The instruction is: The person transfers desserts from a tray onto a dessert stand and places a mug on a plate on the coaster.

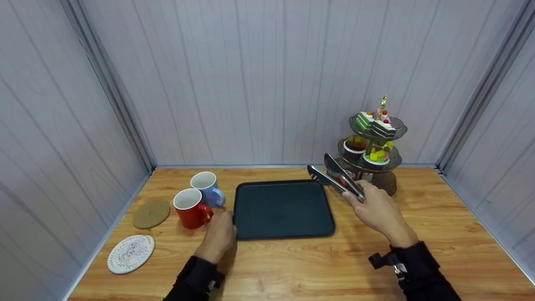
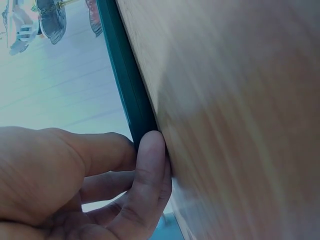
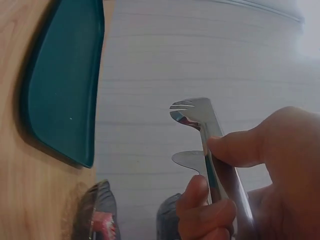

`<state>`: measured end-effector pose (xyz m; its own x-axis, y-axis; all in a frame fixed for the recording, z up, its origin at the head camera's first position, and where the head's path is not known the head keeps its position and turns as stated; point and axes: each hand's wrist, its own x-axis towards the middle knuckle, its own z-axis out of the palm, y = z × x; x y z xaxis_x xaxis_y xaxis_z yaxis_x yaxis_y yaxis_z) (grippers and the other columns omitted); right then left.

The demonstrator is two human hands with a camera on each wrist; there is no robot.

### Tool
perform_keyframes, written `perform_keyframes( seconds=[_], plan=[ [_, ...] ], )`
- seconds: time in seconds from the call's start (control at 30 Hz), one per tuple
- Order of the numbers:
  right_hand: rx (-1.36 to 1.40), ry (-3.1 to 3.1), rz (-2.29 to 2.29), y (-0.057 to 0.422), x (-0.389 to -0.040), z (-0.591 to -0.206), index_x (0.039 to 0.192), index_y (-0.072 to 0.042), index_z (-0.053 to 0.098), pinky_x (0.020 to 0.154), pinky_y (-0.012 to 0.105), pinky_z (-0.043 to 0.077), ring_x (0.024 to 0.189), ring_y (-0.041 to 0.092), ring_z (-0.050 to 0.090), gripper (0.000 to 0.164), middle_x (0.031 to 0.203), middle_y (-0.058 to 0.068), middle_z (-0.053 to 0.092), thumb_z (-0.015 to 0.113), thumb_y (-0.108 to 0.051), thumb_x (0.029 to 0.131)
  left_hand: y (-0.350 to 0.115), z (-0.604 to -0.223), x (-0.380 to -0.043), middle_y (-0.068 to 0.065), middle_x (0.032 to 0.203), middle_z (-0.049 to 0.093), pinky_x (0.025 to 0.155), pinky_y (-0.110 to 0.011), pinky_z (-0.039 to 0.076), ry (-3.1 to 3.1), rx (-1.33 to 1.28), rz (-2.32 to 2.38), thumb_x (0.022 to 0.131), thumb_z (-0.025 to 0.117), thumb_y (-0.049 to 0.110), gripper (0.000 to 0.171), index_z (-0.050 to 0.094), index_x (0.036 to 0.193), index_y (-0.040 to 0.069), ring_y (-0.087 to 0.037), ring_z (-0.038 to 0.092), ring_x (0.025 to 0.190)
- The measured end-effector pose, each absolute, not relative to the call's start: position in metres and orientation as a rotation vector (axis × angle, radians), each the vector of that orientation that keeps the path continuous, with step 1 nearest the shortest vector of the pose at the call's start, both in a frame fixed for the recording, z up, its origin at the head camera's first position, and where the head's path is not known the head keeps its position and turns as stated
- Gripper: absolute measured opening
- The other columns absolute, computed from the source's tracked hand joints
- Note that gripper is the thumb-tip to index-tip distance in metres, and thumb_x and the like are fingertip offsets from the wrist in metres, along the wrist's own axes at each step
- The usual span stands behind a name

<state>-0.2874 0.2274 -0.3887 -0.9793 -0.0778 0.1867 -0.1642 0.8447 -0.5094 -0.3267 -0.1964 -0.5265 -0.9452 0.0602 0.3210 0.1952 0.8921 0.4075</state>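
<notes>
A dark green rectangular tray (image 1: 284,209) lies on the wooden table. My left hand (image 1: 219,234) is at its near left corner; in the left wrist view, thumb and fingers pinch the tray's rim (image 2: 125,75). Metal serving tongs (image 1: 334,179) are in my right hand (image 1: 378,209), gripped between thumb and fingers (image 3: 200,215). The tongs' two ends stand apart with nothing between them, above the tray's far right corner. Just behind the right hand rises a tiered stand (image 1: 378,167) of dark glass dishes, bearing cake slices (image 1: 376,124) on top and cupcakes (image 1: 376,156) below.
Left of the tray stand a red mug (image 1: 191,215) and a light blue mug (image 1: 205,184), the red one's handle close to my left hand. A woven tan coaster (image 1: 151,214) and a white patterned coaster (image 1: 131,253) lie farther left. Panelled walls (image 1: 259,83) enclose the table.
</notes>
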Motion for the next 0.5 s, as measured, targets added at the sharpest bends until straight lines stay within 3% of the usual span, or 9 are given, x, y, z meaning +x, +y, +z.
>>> perform_keyframes(
  seconds=[0.23,0.5],
  plan=[
    [0.212,-2.871,0.816,0.222,-0.298,-0.406,0.137,-0.004,0.062,0.079,0.043,0.050,0.084,0.022,0.065,0.056,0.102,0.009,0.071,0.063,-0.051,0.104,-0.206,-0.562,-0.350,-0.022,0.092,0.068,0.072,-0.053,0.058,-2.717,-0.204,-0.646,0.080,0.067,-0.002,0.022,0.078,0.099,-0.001,-0.040,0.070,0.083],
    [0.216,-2.886,0.911,0.216,-0.306,-0.426,0.137,-0.007,0.059,0.091,0.049,0.051,0.104,0.029,0.067,0.051,0.118,0.012,0.072,0.069,-0.043,0.102,-0.200,-0.541,-0.336,-0.023,0.101,0.064,0.066,-0.047,0.057,-2.736,-0.203,-0.625,0.082,0.064,-0.004,0.023,0.078,0.101,-0.002,-0.033,0.069,0.081]
  ],
)
